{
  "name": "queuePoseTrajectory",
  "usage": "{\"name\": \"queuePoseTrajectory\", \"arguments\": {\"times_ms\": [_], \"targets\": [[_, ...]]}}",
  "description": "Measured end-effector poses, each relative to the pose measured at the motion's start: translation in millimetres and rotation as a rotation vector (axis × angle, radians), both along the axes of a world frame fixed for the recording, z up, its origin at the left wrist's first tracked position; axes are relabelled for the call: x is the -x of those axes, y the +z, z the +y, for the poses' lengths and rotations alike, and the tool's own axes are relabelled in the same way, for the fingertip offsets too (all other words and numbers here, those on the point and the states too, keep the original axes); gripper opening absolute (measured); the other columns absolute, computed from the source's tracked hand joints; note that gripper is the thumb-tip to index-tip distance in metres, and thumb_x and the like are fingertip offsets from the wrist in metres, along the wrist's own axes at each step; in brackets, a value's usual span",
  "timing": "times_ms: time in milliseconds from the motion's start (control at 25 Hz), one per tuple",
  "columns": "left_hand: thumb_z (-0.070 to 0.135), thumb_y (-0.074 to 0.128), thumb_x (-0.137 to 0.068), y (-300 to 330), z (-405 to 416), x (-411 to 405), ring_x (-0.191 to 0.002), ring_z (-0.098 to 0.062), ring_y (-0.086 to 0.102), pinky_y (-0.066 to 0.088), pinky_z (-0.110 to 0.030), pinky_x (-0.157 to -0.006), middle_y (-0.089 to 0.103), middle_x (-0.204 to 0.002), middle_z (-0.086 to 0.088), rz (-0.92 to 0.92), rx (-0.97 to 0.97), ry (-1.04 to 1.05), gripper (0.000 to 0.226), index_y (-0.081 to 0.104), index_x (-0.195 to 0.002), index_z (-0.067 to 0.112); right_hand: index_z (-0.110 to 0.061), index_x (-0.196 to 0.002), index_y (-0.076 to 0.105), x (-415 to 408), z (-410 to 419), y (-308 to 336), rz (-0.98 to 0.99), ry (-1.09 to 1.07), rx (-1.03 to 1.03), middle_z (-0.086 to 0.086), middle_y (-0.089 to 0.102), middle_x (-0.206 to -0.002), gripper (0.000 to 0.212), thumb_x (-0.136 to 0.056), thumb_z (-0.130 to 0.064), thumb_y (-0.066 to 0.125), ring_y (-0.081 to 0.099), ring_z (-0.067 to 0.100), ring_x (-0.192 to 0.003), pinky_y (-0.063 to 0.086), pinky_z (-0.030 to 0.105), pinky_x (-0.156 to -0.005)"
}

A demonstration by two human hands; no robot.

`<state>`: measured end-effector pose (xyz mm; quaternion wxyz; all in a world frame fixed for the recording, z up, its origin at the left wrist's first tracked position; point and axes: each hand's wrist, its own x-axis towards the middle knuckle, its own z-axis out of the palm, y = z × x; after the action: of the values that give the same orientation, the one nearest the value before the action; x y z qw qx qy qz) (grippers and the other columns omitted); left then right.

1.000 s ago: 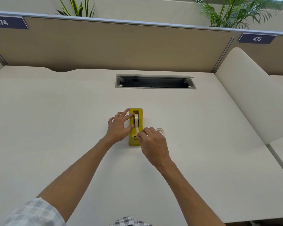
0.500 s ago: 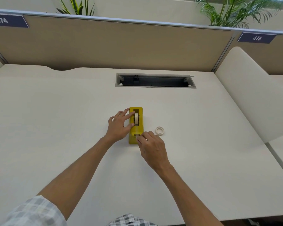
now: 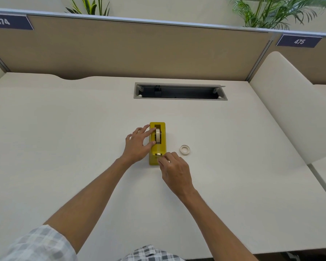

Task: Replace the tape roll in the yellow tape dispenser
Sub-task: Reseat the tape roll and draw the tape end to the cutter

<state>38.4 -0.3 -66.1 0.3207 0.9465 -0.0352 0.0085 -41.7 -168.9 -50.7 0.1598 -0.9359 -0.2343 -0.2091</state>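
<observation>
The yellow tape dispenser (image 3: 159,147) stands lengthwise on the white desk (image 3: 64,138), with a pale tape roll (image 3: 158,136) seated upright in its slot. My left hand (image 3: 139,144) rests against the dispenser's left side, fingers spread, the fingertips touching the roll. My right hand (image 3: 174,169) is at the dispenser's near end by the cutter, thumb and forefinger pinched together; a tape end between them is too small to make out. A second, thin tape roll (image 3: 184,149) lies flat on the desk to the right of the dispenser.
A rectangular cable opening (image 3: 180,91) is cut into the desk behind the dispenser. A beige partition (image 3: 139,51) closes the back and a white curved divider (image 3: 294,110) stands on the right. The desk's front edge runs near my body.
My right hand has slid toward me along the dispenser's near end, uncovering the cutter and the loose roll to the right. My left hand has stayed on the dispenser.
</observation>
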Motion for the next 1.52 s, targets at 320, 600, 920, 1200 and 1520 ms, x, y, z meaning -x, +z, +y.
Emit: {"name": "queuePoseTrajectory", "arguments": {"times_ms": [320, 600, 920, 1200, 1520], "targets": [[0.043, 0.059, -0.091, -11.9, -6.1, 23.5, -0.135, -0.023, 0.042, 0.039, -0.045, -0.107, 0.047, -0.146, -0.004, -0.112, 0.130, 0.160, 0.056, 0.043, -0.141, 0.023, -0.008, -0.090, 0.072, -2.3, 0.6, -12.6, -0.039, -0.021, -0.023, 0.006, 0.068, -0.081, 0.010, -0.081, -0.010, 0.077, 0.060, 0.018, -0.064, 0.049, 0.026, -0.050], [0.017, 0.050, -0.097, -24.3, -17.4, 56.8, -0.129, -0.020, 0.047, 0.046, -0.032, -0.098, 0.050, -0.140, -0.005, -0.231, 0.191, 0.118, 0.023, 0.057, -0.118, 0.014, -0.008, -0.090, 0.071, -5.2, 1.2, -21.9, -0.046, -0.029, -0.052, 0.005, 0.068, -0.082, 0.010, -0.083, -0.014, 0.075, 0.060, 0.017, -0.063, 0.049, 0.024, -0.050], [0.035, 0.056, -0.093, -25.2, -25.6, 69.7, -0.128, -0.018, 0.048, 0.045, -0.028, -0.092, 0.047, -0.143, -0.003, -0.202, 0.195, 0.087, 0.033, 0.062, -0.119, 0.016, -0.009, -0.091, 0.072, -7.1, -1.9, -29.0, -0.074, -0.017, -0.066, 0.005, 0.071, -0.084, 0.011, -0.084, -0.018, 0.075, 0.062, 0.018, -0.065, 0.054, 0.028, -0.051], [0.035, 0.055, -0.093, -25.1, -20.7, 70.4, -0.127, -0.021, 0.050, 0.053, -0.037, -0.091, 0.046, -0.144, -0.005, -0.218, 0.078, 0.048, 0.035, 0.060, -0.122, 0.014, -0.011, -0.089, 0.074, -6.8, -2.4, -31.1, -0.137, -0.016, -0.056, 0.002, 0.072, -0.081, 0.011, -0.084, -0.021, 0.073, 0.061, 0.017, -0.062, 0.049, 0.025, -0.049], [0.040, 0.058, -0.091, -22.9, -18.3, 70.1, -0.109, -0.023, 0.061, 0.053, -0.034, -0.083, 0.048, -0.143, -0.005, -0.235, -0.075, 0.028, 0.039, 0.060, -0.121, 0.014, -0.014, -0.085, 0.072, -2.7, -7.2, -29.7, -0.011, -0.077, -0.201, -0.001, 0.069, -0.077, 0.012, -0.082, -0.026, 0.074, 0.061, 0.014, -0.060, 0.048, 0.023, -0.046]]}}
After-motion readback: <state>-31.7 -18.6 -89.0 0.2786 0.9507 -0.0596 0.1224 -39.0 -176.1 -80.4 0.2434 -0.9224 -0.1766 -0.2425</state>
